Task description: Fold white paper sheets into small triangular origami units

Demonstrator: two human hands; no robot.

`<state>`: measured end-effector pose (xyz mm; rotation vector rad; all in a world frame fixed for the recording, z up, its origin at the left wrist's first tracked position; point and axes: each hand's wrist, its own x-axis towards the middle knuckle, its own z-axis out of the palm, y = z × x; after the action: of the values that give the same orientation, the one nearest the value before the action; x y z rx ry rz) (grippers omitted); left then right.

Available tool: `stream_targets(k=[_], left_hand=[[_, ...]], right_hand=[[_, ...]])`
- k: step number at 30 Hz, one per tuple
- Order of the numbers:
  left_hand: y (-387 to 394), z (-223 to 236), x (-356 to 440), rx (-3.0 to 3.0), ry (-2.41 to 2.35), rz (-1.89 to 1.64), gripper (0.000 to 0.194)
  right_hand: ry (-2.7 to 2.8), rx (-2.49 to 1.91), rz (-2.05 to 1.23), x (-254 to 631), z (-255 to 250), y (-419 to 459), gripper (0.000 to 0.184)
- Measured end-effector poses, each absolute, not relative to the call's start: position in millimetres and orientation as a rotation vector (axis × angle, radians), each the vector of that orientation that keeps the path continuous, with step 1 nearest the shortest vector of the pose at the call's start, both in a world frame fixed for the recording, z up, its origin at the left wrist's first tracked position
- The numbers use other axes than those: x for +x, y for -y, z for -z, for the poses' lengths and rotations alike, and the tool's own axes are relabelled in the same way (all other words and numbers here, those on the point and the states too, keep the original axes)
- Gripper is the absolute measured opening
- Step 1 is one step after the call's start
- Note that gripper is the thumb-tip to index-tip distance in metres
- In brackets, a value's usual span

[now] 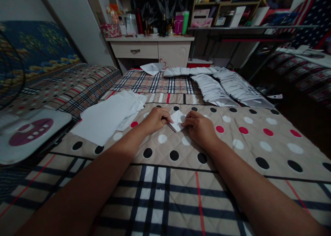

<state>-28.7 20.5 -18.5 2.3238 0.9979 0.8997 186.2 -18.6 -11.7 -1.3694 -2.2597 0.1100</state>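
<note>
Paper, white and folded small with a crease near its middle, is on the dotted band of the quilt, between 2 bare hands. Left hand pinches its left edge, thumb and curled fingers drawn close together. Right hand has hold of the right edge, fingers bent inward; how firmly either presses, I cannot tell. Loose sheets overlap just beside the left hand. Beyond the right hand lie 2 stacks of folded pieces, and 1 row runs crosswise farther off, next to 1 pointed fold. Past the quilt stands a white dresser with a green bottle on top.
</note>
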Motion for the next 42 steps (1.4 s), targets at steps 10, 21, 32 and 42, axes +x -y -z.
stream_targets(k=[10,21,32,42], left_hand=[[-10,6,-26,2.386,-1.088,-0.763,0.027],[-10,15,-17,2.266,-1.327,-0.855,0.022],[-12,20,-25,2.089,-1.558,-0.781,0.038],[-13,16,-20,1.442,-1.267,-1.058,0.024]], right_hand=[[2.236,-1.557,-0.163,178,-2,28,0.017],[1.966,-1.842,-0.173,172,6,17,0.038],[1.981,-1.817,-0.294,181,4,17,0.026],[1.594,-1.252,-0.957,186,18,10,0.021]])
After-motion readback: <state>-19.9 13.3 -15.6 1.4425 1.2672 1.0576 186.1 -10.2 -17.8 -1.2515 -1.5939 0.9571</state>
